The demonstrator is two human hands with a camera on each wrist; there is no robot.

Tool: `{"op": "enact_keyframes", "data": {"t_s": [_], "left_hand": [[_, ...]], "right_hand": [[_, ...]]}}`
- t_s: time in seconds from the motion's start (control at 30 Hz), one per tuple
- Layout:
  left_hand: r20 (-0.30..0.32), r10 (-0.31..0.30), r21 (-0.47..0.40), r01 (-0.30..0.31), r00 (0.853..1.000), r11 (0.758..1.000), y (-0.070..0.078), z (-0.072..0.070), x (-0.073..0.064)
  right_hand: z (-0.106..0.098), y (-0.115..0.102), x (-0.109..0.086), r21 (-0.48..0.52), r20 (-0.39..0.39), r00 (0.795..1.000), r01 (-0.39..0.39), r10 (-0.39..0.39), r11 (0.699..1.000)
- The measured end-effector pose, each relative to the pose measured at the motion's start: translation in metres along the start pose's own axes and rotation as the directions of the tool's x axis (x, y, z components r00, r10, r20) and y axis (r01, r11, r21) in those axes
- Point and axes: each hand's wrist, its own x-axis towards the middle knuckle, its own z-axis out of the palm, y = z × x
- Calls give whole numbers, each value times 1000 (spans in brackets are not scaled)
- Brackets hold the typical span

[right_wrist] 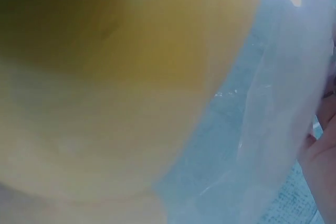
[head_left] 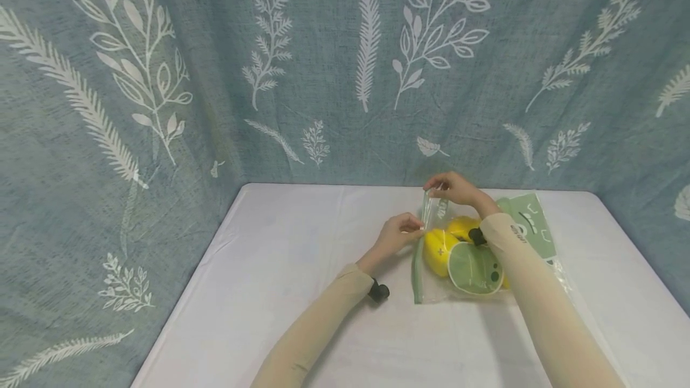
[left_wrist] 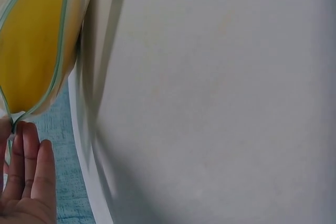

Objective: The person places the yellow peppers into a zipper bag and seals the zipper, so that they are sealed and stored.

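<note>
A clear zip bag [head_left: 431,289] with a green seal strip and a green printed patch lies on the table, with several yellow rounded things [head_left: 439,250] inside. Their exact kind is not clear. My left hand [head_left: 396,235] pinches the seal edge between thumb and fingertips; in the left wrist view the two green seal lines meet at the fingers of that hand [left_wrist: 29,177], spreading apart beyond them. At the far end of the same edge, my right hand [head_left: 455,189] pinches the bag's corner. The right wrist view shows a blurred yellow thing [right_wrist: 121,103] close up behind clear plastic.
Beyond the right forearm lies a green printed piece [head_left: 539,238] with clear plastic at its edge; whether it is a separate bag is unclear. Everything rests on a white-covered table [head_left: 280,274]. A blue-green leaf-patterned curtain [head_left: 323,76] hangs behind and along the sides.
</note>
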Motion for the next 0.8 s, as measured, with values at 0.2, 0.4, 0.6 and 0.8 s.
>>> {"op": "enact_keyframes", "data": {"t_s": [0.2, 0.4, 0.6, 0.8], "left_hand": [[-24, 6, 12, -6, 1000, 1000, 0, 3, -3], [-44, -5, 44, 7, 999, 999, -20, 9, 1], [-28, -8, 63, 10, 1000, 998, -21, 10, -1], [-29, 1, 77, 2, 1000, 997, -19, 10, -5]], "right_hand": [[0, -3, 1, -3, 7, 1000, -17, 17, 1000], [-1, -7, 2, -12, 6, 1000, -17, 17, 1000], [1, -7, 3, -27, -5, 1000, -7, 6, 1000], [1, -7, 3, -26, -2, 1000, -31, 31, 999]]}}
